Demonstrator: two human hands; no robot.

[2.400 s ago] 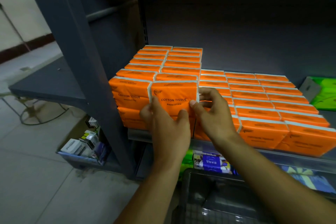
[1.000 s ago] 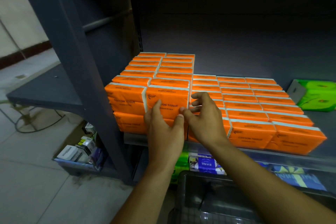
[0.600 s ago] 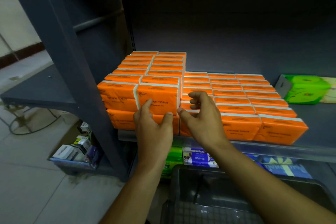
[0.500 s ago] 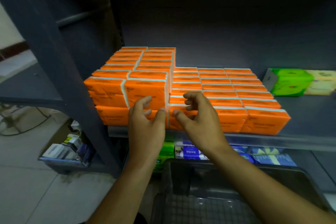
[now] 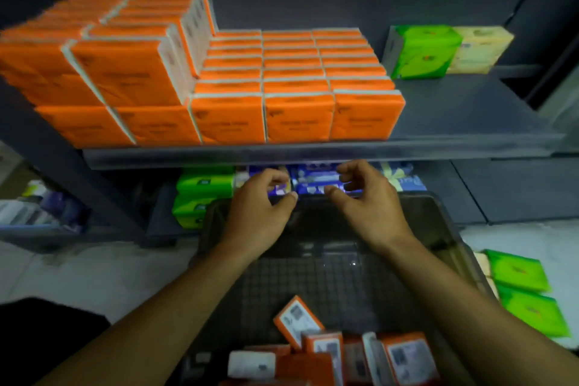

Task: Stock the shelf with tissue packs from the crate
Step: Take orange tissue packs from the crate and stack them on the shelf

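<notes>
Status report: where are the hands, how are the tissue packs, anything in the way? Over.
Left hand and right hand empty, loosely curled, over the crate. Orange packs stacked on shelf; loose packs in crate. Nothing blocking them.

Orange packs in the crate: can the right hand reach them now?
Probably yes: the right hand is empty above the open crate, and nothing covers the orange packs at its near end.

Orange tissue packs (image 5: 297,116), 11 o'clock: smooth plastic film wrap, slight sheen.
Shelf (image 5: 454,110), 2 o'clock: matt grey painted metal.
Crate (image 5: 313,285), 6 o'clock: dark hard plastic, grid-textured floor, faint gloss.
Green packs (image 5: 423,52), 1 o'clock: glossy film.
Floor (image 5: 78,269), 8 o'clock: pale, smooth tile.
</notes>
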